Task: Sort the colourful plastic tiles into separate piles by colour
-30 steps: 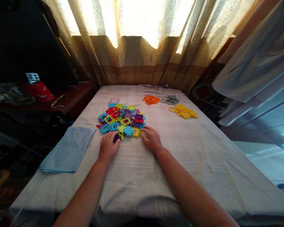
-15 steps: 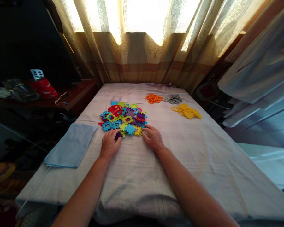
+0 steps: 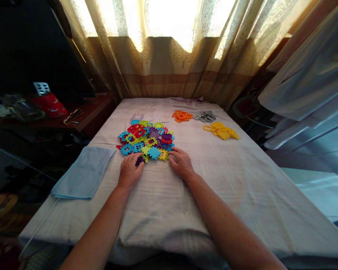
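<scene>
A heap of mixed toothed plastic building pieces [image 3: 150, 141] in red, blue, green, purple and yellow lies on the cloth-covered table. At its near left edge rests my left hand [image 3: 131, 167], fingers apart and loosely curved, beside a dark purple piece [image 3: 140, 161]. My right hand [image 3: 180, 162] lies at the near right edge, its fingers spread and touching or almost touching a yellow window-shaped piece [image 3: 163, 154]. Neither hand grips a piece. Farther back on the right are separate piles of orange pieces [image 3: 182, 116], grey pieces [image 3: 205, 116] and yellow pieces [image 3: 221, 131].
A folded light blue cloth [image 3: 84, 173] lies on the left of the white tablecloth [image 3: 236, 195], with a white cord [image 3: 42, 225] running from under it. A dark wooden stand [image 3: 92, 114] with a red pouch [image 3: 50, 105] is at left. Curtains [image 3: 169, 67] hang behind the table.
The whole view has shifted very slightly. Both hands stay in place at the near edge of the heap, and the pieces look unmoved.
</scene>
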Tool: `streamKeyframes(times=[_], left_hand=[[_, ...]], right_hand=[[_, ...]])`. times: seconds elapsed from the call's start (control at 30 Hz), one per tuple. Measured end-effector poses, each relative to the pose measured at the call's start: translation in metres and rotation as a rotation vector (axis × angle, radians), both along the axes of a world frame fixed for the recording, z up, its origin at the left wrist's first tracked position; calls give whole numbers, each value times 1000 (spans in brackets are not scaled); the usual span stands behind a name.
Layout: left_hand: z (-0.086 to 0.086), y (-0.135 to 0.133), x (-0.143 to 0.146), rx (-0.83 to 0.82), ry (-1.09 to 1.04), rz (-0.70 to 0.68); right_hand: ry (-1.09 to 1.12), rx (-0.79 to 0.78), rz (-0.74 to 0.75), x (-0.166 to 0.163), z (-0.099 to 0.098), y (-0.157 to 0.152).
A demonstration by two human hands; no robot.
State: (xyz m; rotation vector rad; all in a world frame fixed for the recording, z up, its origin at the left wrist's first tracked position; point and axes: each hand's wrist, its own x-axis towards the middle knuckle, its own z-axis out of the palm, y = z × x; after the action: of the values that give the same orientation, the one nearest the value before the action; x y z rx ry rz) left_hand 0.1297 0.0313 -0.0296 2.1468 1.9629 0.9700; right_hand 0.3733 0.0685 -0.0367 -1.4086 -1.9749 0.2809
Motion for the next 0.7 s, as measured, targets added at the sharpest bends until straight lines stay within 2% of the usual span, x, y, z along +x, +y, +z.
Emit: streamKeyframes(times=[0.43, 0.7], left_hand=[[3, 0, 1, -11, 2, -19], [1, 0, 1, -11, -3, -5]], right_hand=[[27, 76, -3, -2, -1, 1], [-26, 53, 29, -3, 3, -1]])
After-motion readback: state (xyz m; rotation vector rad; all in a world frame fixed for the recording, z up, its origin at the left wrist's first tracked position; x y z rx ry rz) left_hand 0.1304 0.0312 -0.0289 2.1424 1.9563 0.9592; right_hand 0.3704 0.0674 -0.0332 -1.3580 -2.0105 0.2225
